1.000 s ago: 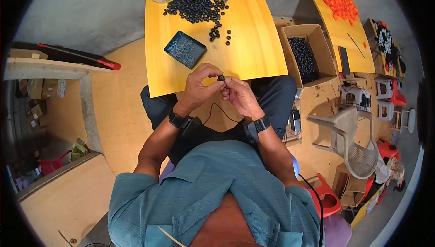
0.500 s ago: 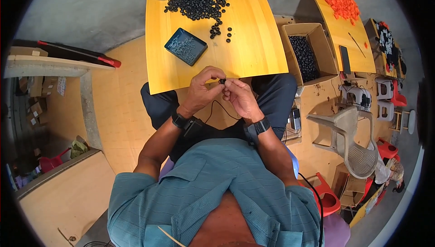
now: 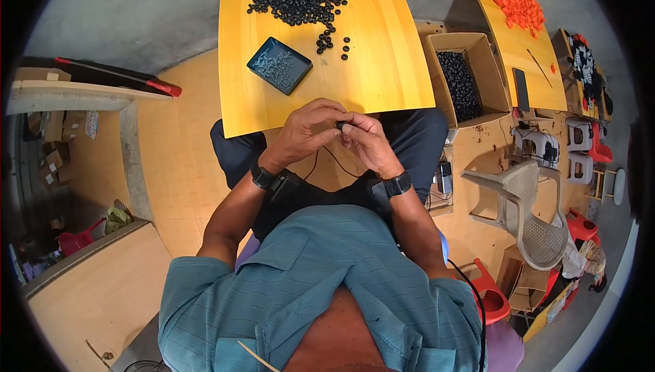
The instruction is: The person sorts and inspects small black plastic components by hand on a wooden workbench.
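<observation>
Relative to the earlier views, your left hand (image 3: 306, 133) and right hand (image 3: 368, 142) have drawn slightly back toward you from the near edge of the yellow wood-grained tabletop (image 3: 372, 65). Your right index finger (image 3: 361, 121) now reaches across to the left fingertips (image 3: 340, 106), leaving less of the small black rounded piece (image 3: 340, 125) visible between the hands. Beyond your left hand, the dark rectangular plastic tray (image 3: 298, 76) lies a little farther off.

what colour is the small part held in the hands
The part is black; the head view shows it best.
</observation>
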A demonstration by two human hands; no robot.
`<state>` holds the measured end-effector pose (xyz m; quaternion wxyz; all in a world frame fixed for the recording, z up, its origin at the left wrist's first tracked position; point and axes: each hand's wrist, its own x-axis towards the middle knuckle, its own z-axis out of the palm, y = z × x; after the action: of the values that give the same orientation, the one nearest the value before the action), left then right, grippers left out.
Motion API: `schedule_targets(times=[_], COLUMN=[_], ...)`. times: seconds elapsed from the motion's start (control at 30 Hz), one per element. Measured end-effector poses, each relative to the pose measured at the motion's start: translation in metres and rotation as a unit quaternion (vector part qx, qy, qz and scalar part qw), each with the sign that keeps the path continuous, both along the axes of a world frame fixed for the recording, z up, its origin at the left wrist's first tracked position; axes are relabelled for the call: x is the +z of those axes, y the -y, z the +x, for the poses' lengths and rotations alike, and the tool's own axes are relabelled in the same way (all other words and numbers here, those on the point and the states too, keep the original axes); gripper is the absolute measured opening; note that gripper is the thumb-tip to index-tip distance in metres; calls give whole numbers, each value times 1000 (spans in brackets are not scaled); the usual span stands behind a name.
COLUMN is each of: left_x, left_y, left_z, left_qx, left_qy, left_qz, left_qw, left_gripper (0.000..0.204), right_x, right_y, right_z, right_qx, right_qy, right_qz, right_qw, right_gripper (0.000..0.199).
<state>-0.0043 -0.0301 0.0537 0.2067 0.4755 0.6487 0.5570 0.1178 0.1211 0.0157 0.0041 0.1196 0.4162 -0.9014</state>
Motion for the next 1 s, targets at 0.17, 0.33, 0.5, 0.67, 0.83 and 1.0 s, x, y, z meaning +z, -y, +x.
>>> schedule_targets(times=[0.17, 0.33, 0.5, 0.67, 0.83, 1.0], left_x=[-3, -12, -15, -34, -48, -85], left_y=[-4, -7, -9, -12, -65, -116], left_z=[7, 6, -14, -94, -186, -224], left_qx=[34, 34, 3, 88, 199, 206], left_qy=[-2, 4, 28, -5, -181, -300], left_qz=[10, 7, -72, -146, -169, -273], left_qw=[999, 999, 997, 985, 948, 891], left_gripper=[29, 25, 20, 11, 13, 14], right_x=[-13, -25, -43, -66, -81, -90], right_y=[7, 10, -3, -58, -101, -101], right_z=[7, 5, -1, 9, 20, 27], right_qx=[-12, -19, -22, -93, -158, -194], right_qy=[8, 13, 45, 10, -39, -8], right_qz=[-131, -177, -191, -160, -180, -166], right_qw=[991, 984, 980, 983, 970, 967], right_gripper=[23, 20, 19, 15, 16, 15])
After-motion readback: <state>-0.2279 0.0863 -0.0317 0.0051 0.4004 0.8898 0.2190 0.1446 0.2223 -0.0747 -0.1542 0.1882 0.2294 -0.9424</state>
